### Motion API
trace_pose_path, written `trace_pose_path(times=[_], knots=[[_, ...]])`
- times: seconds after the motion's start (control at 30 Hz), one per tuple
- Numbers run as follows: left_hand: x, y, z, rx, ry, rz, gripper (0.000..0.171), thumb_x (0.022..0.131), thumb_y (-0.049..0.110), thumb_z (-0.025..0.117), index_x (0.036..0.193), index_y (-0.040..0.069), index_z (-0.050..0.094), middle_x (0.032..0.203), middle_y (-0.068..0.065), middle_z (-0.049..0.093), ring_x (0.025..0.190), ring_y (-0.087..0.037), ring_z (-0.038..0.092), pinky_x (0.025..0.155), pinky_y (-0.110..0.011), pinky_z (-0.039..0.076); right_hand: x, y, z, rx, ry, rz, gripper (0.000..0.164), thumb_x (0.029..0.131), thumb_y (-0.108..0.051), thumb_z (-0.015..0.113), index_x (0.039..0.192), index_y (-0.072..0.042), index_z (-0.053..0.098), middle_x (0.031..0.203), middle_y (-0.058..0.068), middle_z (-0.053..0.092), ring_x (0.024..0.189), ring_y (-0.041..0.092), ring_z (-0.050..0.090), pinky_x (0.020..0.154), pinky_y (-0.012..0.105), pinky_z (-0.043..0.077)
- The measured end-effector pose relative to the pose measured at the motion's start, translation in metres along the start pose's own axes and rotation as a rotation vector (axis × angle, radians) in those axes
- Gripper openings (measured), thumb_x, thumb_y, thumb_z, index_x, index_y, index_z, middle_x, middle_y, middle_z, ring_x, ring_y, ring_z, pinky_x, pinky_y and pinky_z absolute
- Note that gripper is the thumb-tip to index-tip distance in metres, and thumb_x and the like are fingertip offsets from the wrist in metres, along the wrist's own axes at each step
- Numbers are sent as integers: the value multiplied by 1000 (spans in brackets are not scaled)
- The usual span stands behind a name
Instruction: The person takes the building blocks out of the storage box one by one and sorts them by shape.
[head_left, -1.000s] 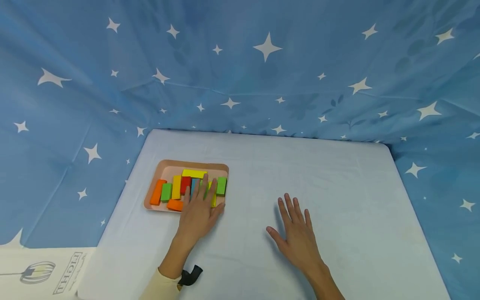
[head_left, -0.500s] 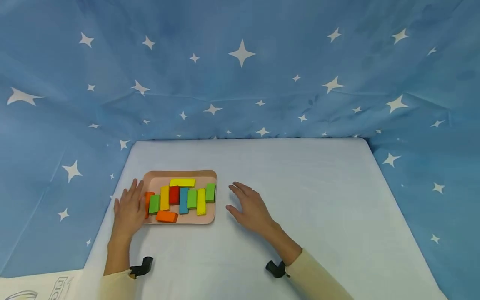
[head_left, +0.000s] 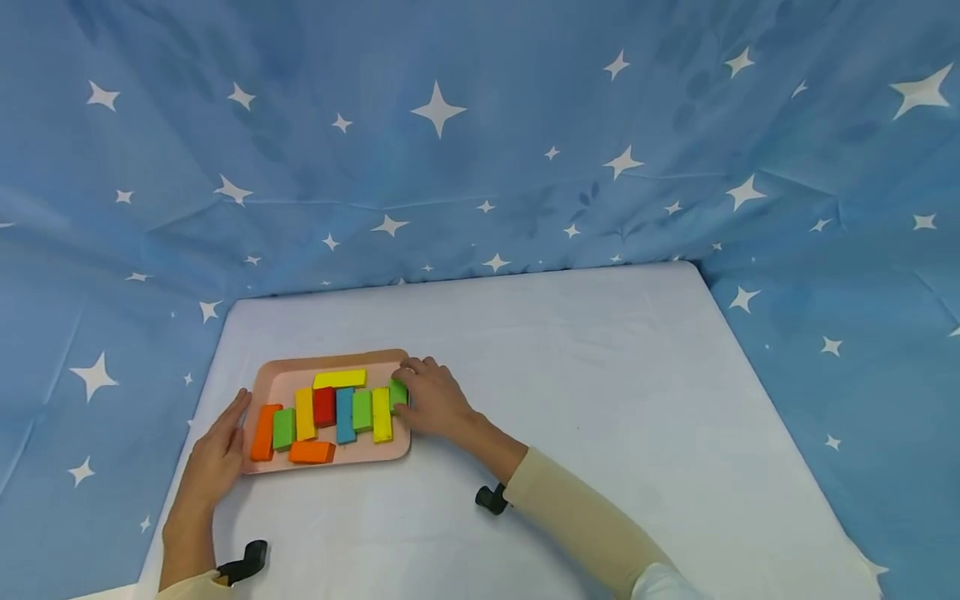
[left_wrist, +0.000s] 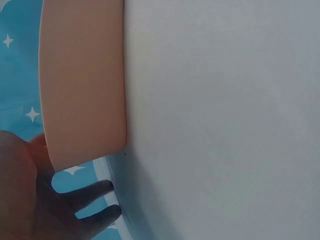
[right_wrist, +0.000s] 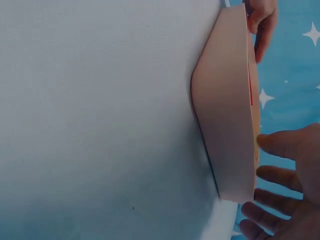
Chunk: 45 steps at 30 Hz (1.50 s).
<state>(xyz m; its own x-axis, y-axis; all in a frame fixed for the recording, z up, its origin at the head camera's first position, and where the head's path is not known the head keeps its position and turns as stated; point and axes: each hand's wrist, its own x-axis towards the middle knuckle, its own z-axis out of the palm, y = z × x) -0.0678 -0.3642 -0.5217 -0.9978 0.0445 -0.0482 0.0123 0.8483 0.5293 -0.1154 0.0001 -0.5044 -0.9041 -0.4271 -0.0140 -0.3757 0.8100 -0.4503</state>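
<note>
Pink tray (head_left: 296,364) carrying a row of small blocks (head_left: 345,415), resting on the white tabletop (head_left: 570,375) toward the left edge, nearer the back left corner than the back right. Left hand (head_left: 210,467) at the tray's left end, between tray and left edge of the tabletop, fingers (left_wrist: 90,194) mostly straight and pointing down just outside the wall. Right hand (head_left: 437,402) at the opposite end, fingers (right_wrist: 280,177) spread and loosely bent, tips by the rim and partly over the end green block (head_left: 398,396) in the head view. Cannot tell how firmly either hand presses, nor any block plainly gripped. For good handling from both ends, best to set thumbs and fingers at matching heights on the two short walls, then press inward evenly, to avoid twisting the tray out of line with the tabletop's back edge. Wise to settle right fingertips on the rim alone, clear of the end green block, so as not to drag or trap it. Likely to slide if tipped: loose pieces such as the front orange block (head_left: 312,452) and the back yellow block (head_left: 340,379). Safer, then, to move slowly, level and low, with equal force from left and right.
</note>
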Motion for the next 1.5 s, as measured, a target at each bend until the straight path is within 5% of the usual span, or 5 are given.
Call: trace_pose_path(times=[0.3,0.57,0.83,1.07,1.5], knots=[[1,-1,-2,-55,2,79,56,111,9,34,166,18,27,173,-13,23,153,-54,26,117,-75,23,13,-9,3,-110,-53,33,45,88,-25,78,130,-17,64,130,-1,65,100,17,53,83,32,50],[-9,-6,11,-72,-53,44,54,112,11,33,166,15,25,173,-15,21,153,-54,24,116,-77,23,11,-11,11,-104,-92,64,49,84,-24,83,128,-19,62,117,-4,67,93,15,51,83,31,50],[-8,-6,11,-41,-32,48,55,112,10,34,166,16,23,174,-12,20,154,-52,25,117,-75,23,7,3,-26,306,27,31,51,88,-17,80,134,-20,58,135,-4,62,118,20,60,105,31,53],[-4,-5,2,-4,-34,73,56,111,8,32,166,14,22,174,-14,20,153,-54,25,118,-75,21,3,74,-69,434,143,59,51,88,-6,79,135,-11,59,140,7,62,118,28,67,99,38,60],[1,-6,-4,18,-28,142,55,111,6,31,165,11,27,172,-15,24,150,-55,31,126,-59,14,-25,220,-109,385,163,400,54,86,3,75,137,-6,60,140,23,63,122,39,67,96,48,61]])
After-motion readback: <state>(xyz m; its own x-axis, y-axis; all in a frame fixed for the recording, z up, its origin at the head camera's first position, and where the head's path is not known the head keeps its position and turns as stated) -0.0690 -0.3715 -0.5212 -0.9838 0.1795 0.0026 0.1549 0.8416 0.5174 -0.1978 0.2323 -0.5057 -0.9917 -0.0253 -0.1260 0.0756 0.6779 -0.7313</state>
